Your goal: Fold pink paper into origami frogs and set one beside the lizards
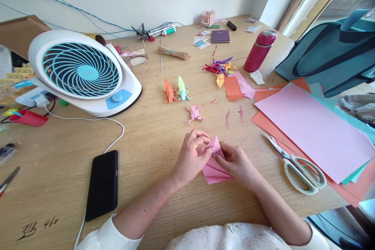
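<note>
Between my hands is a sheet of pink origami paper (216,170), partly folded, with creases running through it and a pointed corner at the top. My left hand (193,156) pinches its left side, thumb on the front. My right hand (234,160) grips the right side, with its thumb also on the front face. Just beyond lies a small pink paper frog (195,113). Behind it stand an orange folded paper figure (169,91) and a green and blue one (183,89).
Scissors (295,166) lie at the right beside stacked coloured paper (313,125). A red thermos (260,51) and a teal bag (325,54) stand farther back. On the left are a white fan (84,72) and a black phone (102,185) with a white cable.
</note>
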`<state>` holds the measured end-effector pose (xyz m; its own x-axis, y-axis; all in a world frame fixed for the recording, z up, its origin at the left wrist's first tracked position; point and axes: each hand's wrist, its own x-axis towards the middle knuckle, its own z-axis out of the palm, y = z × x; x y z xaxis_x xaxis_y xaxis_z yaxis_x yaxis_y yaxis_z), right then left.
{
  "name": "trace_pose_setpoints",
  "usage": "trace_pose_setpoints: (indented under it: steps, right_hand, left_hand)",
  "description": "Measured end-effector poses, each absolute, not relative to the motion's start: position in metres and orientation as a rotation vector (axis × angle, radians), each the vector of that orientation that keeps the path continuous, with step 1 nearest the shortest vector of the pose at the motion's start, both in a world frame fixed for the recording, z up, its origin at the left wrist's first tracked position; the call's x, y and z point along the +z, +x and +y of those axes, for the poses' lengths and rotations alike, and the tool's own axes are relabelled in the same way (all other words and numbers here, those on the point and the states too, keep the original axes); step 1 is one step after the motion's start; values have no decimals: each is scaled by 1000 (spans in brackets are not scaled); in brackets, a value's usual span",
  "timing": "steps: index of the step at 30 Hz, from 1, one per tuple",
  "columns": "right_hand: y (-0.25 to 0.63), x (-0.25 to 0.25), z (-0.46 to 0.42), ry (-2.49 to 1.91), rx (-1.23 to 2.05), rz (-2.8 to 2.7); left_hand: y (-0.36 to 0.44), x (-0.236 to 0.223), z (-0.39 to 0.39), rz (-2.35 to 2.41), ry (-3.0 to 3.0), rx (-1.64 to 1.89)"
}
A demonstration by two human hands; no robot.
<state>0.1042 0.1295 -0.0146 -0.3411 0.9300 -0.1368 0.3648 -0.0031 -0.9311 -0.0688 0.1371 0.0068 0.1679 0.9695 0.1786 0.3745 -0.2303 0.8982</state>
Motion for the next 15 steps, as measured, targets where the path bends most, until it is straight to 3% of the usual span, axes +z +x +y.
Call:
trace_pose_setpoints:
  steps: [15]
  right_hand:
    - [104, -11, 128, -1294, 1275, -1828]
  left_hand:
    - [-73, 17, 140, 1343, 1588, 931]
